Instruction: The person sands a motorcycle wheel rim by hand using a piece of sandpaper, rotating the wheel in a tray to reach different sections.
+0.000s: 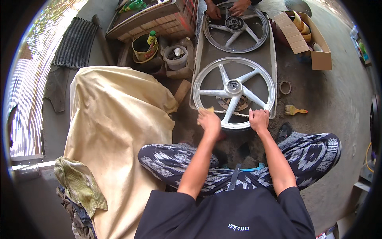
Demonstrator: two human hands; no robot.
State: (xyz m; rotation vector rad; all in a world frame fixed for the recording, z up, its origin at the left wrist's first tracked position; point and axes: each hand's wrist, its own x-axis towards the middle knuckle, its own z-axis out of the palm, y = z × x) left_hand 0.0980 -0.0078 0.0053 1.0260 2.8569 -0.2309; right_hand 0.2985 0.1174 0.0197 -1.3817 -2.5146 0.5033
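A silvery-white five-spoke motorcycle wheel (234,87) lies flat before me, over the near end of a shallow tray (274,59). My right hand (259,120) is closed around its rim at the lower right. At the rim's lower left is my left hand (209,122), with its fingers closed on a small yellow piece (210,109), perhaps sandpaper; the fingers partly hide it. Beneath the spokes shows a drilled brake disc (241,104). Farther off, another person's hands (240,7) are on a second, greyer wheel (234,24) on the same tray.
A yellow-handled paintbrush (295,110) and a ring (285,87) lie on the floor to the right, below an open cardboard box (321,59). On my left spreads a large beige cover (119,107). Behind it stand a bucket (145,55), a tub (176,62) and a crate (167,30).
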